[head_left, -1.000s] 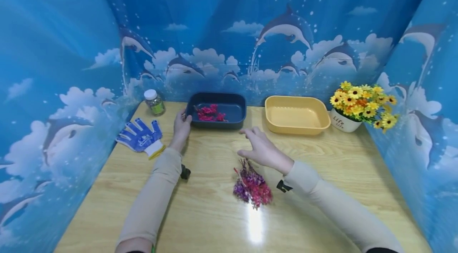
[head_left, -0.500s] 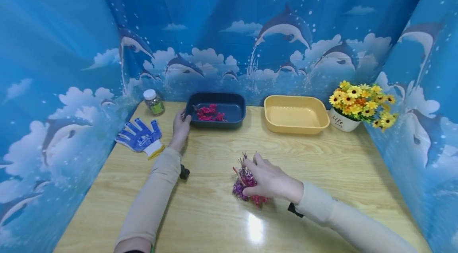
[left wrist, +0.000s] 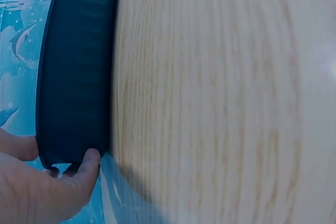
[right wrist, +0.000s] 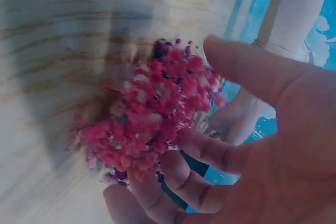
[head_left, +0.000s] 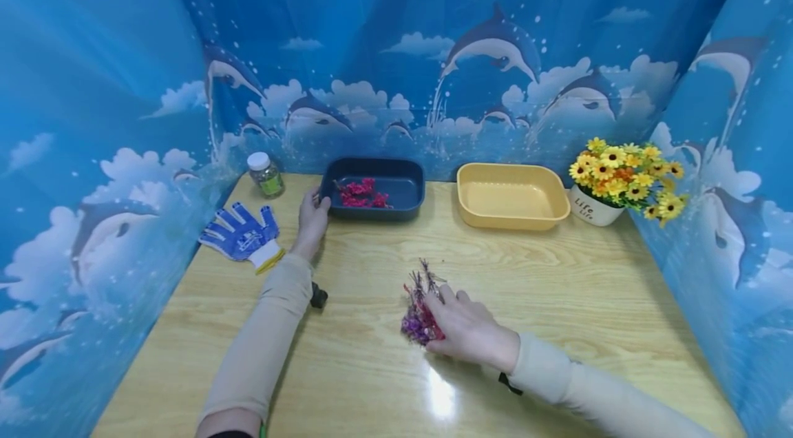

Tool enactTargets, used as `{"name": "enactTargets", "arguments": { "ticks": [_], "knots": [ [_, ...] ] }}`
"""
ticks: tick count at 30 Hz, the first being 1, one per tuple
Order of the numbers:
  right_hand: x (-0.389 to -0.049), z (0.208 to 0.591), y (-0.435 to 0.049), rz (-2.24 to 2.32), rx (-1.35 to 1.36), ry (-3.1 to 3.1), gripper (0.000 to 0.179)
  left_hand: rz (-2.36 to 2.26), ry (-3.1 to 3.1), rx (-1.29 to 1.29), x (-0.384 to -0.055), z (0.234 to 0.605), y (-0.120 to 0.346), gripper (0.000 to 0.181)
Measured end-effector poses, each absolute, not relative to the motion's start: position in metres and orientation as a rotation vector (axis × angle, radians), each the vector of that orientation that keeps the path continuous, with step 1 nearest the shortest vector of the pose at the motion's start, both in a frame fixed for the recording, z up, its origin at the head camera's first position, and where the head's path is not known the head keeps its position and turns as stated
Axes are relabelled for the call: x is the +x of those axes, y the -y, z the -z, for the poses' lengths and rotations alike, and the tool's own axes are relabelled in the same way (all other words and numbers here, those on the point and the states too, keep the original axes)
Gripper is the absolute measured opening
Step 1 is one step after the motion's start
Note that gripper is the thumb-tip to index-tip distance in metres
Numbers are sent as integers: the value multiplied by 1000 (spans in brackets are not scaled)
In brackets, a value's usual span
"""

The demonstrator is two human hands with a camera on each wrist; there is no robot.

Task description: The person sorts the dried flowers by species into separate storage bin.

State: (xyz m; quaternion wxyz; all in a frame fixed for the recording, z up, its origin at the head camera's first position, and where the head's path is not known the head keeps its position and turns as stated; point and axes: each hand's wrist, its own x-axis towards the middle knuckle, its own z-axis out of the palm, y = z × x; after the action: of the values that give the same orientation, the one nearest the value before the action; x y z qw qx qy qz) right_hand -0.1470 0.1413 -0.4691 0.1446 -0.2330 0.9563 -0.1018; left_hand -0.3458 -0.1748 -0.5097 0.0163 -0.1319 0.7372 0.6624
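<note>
My left hand (head_left: 312, 221) grips the left end of a navy blue plastic basin (head_left: 378, 214); in the left wrist view thumb and fingers hold the end of its dark wall (left wrist: 79, 66). Pink dried flowers (head_left: 362, 193) lie inside. Lower on the table is a bunch of purple and pink dried flowers (head_left: 416, 321), stems pointing away from me. Over its right side reaches my right hand (head_left: 471, 331), hiding part of it. In the right wrist view the pink blossoms (right wrist: 157, 108) sit between the spread thumb and bent fingers, without a visible pinch.
A yellow basin (head_left: 513, 221) stands right of the navy one. Farther right is a white pot (head_left: 595, 209) of yellow flowers (head_left: 626, 176). At the left are a white-capped jar (head_left: 268, 178) and a blue work glove (head_left: 241, 235). A dolphin-print curtain (head_left: 384, 32) surrounds the wooden table (head_left: 347, 369).
My right hand has come down and toward me from beside the navy basin onto the dried flower bunch, and its fingers have drawn in closer. The left hand stays at the basin.
</note>
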Motion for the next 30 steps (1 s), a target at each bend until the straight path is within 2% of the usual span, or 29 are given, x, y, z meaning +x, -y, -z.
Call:
{"name": "enactTargets", "arguments": {
  "ticks": [11,15,21,30],
  "knots": [
    [-149,472,-146,403,-708,-2753,41,-2066,-2285,-417,-346,510,175,58],
    [-151,471,-149,513,-666,-2675,50,-2062,-2284,-420,-345,510,175,58],
    [-155,466,-156,612,-612,-2591,79,-2060,-2286,-423,-345,509,174,58],
    [-169,448,-173,875,-599,-2372,68,-2035,-2316,-416,-343,509,174,58]
  ]
}}
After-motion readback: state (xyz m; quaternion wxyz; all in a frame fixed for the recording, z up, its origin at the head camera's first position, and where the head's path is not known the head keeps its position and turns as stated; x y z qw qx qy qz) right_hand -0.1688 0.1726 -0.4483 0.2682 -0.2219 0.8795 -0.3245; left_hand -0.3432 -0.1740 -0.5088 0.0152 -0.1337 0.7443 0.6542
